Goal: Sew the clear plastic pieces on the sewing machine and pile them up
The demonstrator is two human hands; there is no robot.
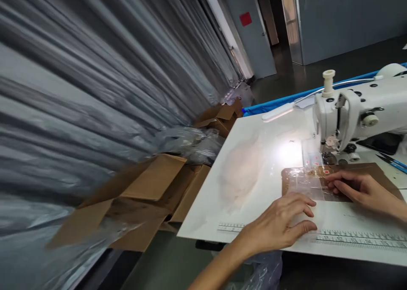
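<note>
A white sewing machine [356,107] stands at the right of the table, its needle area [327,154] above a brown flat sheet [370,171]. Clear plastic sheet [307,186] with small red marks lies over the left part of the brown sheet, close in front of the presser foot. My right hand [362,190] rests over the brown sheet, thumb and fingers pinched at the plastic's right edge. Fingers spread and curved, my left hand [282,222] is at the near left edge of the plastic; whether it touches is hard to tell.
A printed ruler [349,238] runs along the front edge of the white table [203,205]. Blue-handled scissors [394,163] and a dark phone-like object [383,142] lie at right. Open cardboard boxes [155,175] and plastic wrapping stand left, before a grey curtain [95,69].
</note>
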